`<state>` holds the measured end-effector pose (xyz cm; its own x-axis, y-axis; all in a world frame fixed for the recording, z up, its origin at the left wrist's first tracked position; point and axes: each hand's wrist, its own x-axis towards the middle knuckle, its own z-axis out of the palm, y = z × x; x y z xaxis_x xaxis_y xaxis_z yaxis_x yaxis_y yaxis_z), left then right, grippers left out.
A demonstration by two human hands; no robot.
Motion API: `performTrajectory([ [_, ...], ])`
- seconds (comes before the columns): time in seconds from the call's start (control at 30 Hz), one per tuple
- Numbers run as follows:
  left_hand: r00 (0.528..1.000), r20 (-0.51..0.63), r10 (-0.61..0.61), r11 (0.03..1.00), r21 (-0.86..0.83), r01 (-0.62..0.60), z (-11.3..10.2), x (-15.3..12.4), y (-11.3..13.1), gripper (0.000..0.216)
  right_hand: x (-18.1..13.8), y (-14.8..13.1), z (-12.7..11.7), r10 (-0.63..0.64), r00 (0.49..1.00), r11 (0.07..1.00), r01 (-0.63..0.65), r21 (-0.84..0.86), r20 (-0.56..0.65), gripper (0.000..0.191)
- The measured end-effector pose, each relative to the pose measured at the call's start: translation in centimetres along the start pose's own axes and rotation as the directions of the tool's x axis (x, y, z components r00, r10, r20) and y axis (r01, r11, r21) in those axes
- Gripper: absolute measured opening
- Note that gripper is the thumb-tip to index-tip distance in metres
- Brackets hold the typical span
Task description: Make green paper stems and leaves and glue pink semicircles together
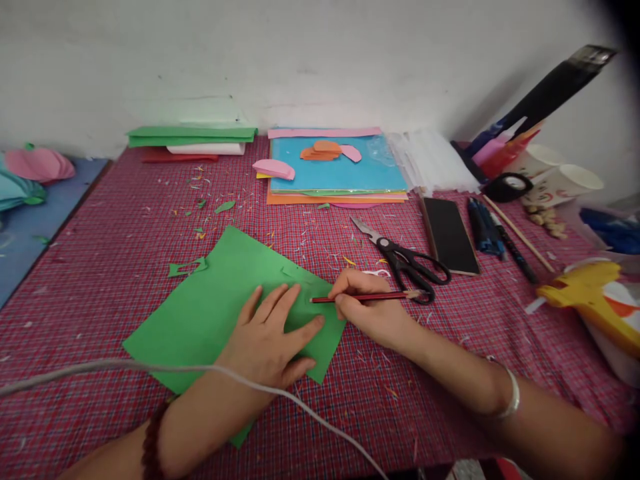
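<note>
A sheet of green paper [195, 313] lies at an angle on the checked cloth. My left hand [273, 333] rests flat on it with the fingers spread. Pinched in my right hand [373, 310] is a red and black pencil [370, 297], held nearly level over the paper's right corner. Its pale, blunt-looking end points left above the sheet, while the wood-coloured end at the right looks sharpened. Just beyond my right hand, black-handled scissors [395, 253] lie with their blades apart. A torn-looking green scrap [187, 267] touches the sheet's left edge.
Stacked coloured sheets [340, 177] with pink and orange cutouts sit near the wall. A dark phone-like slab [450, 233], pens [485, 227], paper cups [570, 183] and a yellow glue gun [590, 287] stand or lie rightward. A pale cable [250, 383] crosses over my left forearm.
</note>
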<state>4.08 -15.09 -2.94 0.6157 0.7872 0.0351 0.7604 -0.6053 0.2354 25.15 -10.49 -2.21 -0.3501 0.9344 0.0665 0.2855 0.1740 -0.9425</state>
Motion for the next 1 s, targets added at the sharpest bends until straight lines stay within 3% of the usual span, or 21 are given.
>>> performTrajectory([
  [0.2,1.0,-0.012,0.007,1.0,0.003,-0.007,0.2,-0.1,-0.1,0.05,0.0,0.2,0.3,0.011,1.0,0.999,-0.01,-0.034,0.012,0.014],
  [0.3,1.0,-0.022,0.009,1.0,0.005,-0.009,0.1,-0.1,0.0,0.05,0.2,0.0,-0.3,0.031,0.999,0.999,-0.032,0.044,0.028,0.01],
  [0.47,0.999,-0.034,0.017,1.0,0.008,-0.016,-0.1,-0.1,0.2,0.046,0.6,-1.1,-2.5,0.036,0.995,0.981,-0.053,0.185,0.094,0.032],
  [0.57,0.997,-0.056,0.044,0.999,0.027,-0.043,0.1,-0.3,0.4,0.044,0.4,-1.8,-3.2,0.089,0.991,0.981,-0.105,0.163,0.103,0.016],
  [0.67,0.995,-0.069,0.073,0.997,0.044,-0.07,0.5,-0.5,0.4,0.044,-0.2,-2.3,-3.5,0.118,0.976,0.976,-0.148,0.159,0.184,0.056],
  [0.87,0.995,-0.025,0.101,0.994,0.053,-0.1,0.2,-0.3,0.6,0.044,-1.0,-2.1,-4.6,0.141,0.958,0.952,-0.2,0.232,0.249,0.079],
  [0.93,0.995,-0.009,0.103,0.993,0.052,-0.102,-0.1,-0.2,0.7,0.043,-0.9,-1.9,-5.0,0.146,0.957,0.932,-0.218,0.289,0.252,0.074],
  [1.0,0.994,-0.005,0.107,0.992,0.061,-0.107,-0.2,-0.1,0.7,0.043,-0.7,-1.9,-5.2,0.175,0.958,0.893,-0.252,0.372,0.228,0.051],
])
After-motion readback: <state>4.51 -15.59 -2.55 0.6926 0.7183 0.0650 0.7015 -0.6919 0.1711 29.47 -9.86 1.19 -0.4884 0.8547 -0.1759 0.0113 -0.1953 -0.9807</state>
